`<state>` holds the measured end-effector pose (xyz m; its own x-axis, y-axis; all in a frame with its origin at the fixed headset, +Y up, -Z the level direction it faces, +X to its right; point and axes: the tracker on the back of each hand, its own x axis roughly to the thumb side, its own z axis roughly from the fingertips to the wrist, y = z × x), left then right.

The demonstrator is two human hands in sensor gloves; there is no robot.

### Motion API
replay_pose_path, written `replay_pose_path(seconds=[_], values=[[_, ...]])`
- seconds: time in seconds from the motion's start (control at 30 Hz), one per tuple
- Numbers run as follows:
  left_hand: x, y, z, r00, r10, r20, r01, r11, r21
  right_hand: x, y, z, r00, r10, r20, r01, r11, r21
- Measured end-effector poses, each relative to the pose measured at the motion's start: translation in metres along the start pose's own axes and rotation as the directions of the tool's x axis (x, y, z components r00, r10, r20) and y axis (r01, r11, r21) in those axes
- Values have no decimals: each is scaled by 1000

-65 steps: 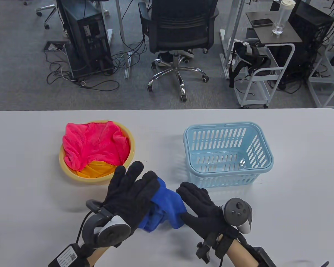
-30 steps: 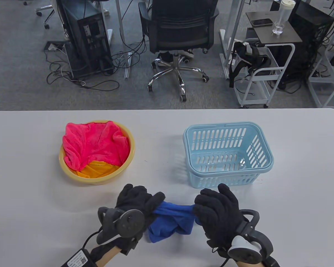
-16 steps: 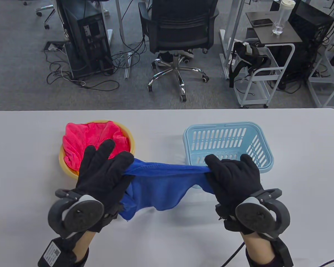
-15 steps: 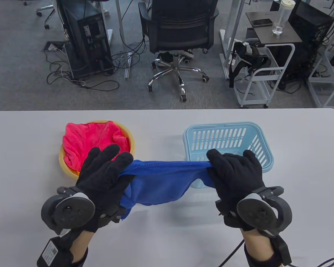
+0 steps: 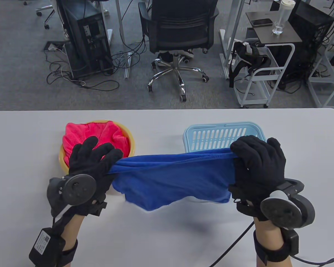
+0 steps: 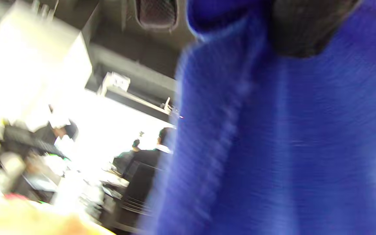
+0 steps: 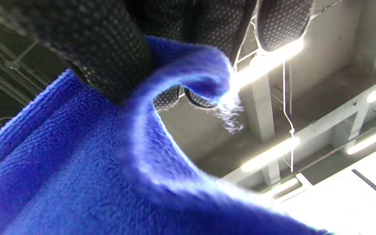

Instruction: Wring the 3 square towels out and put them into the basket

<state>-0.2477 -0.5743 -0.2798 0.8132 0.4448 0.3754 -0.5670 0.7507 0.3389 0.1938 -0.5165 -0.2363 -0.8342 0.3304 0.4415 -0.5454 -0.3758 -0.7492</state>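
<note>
A blue towel (image 5: 172, 178) hangs stretched above the table between both hands. My left hand (image 5: 93, 158) pinches its left end in front of the yellow bowl (image 5: 131, 141). My right hand (image 5: 257, 160) grips its right end in front of the light blue basket (image 5: 220, 133). The towel's lower edge droops toward the table. A pink towel (image 5: 105, 133) lies in the bowl; an orange one under it is hidden now. In the left wrist view the blue towel (image 6: 282, 147) fills the right side. In the right wrist view gloved fingers (image 7: 116, 49) clamp the blue towel (image 7: 77, 163).
The white table (image 5: 167, 236) runs to the frame's bottom edge. A cable (image 5: 233, 244) trails from my right wrist over the table. An office chair (image 5: 178, 36) and carts stand on the floor beyond the far edge.
The towel went from a bunched twist low on the table to being pulled out wide and lifted. Both hands rose and moved apart, the right one toward the basket.
</note>
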Motion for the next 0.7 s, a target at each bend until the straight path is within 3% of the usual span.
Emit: replay_pose_path(seconds=[0.1, 0.17, 0.23, 0.3, 0.4, 0.47, 0.57, 0.7], values=[[-8, 7, 0, 951, 306, 47, -306, 952, -3, 1, 1, 0, 1000, 19, 13, -19, 1000, 14], [-13, 15, 3, 922, 383, 54, -386, 920, 62, 2, -2, -1, 998, 59, 15, -59, 998, 22], [-17, 24, 5, 942, 329, 71, -336, 928, 163, 1, -5, -1, 993, 114, 19, -115, 993, 21], [-23, 32, 5, 961, 266, 67, -274, 945, 180, -3, -8, -3, 993, 118, 7, -118, 991, 65], [-26, 34, 2, 965, 256, 62, -260, 963, 73, -10, -11, -4, 999, -18, -36, 21, 996, 89], [-26, 34, -1, 948, 302, 102, -297, 953, -62, -18, -12, -5, 992, -96, -76, 103, 990, 98], [-27, 34, -3, 943, 327, 70, -316, 940, -132, -29, -8, -6, 987, -104, -126, 126, 975, 181], [-29, 36, -1, 988, 156, -15, -155, 987, 36, -41, -2, -7, 968, -190, -163, 219, 957, 189]])
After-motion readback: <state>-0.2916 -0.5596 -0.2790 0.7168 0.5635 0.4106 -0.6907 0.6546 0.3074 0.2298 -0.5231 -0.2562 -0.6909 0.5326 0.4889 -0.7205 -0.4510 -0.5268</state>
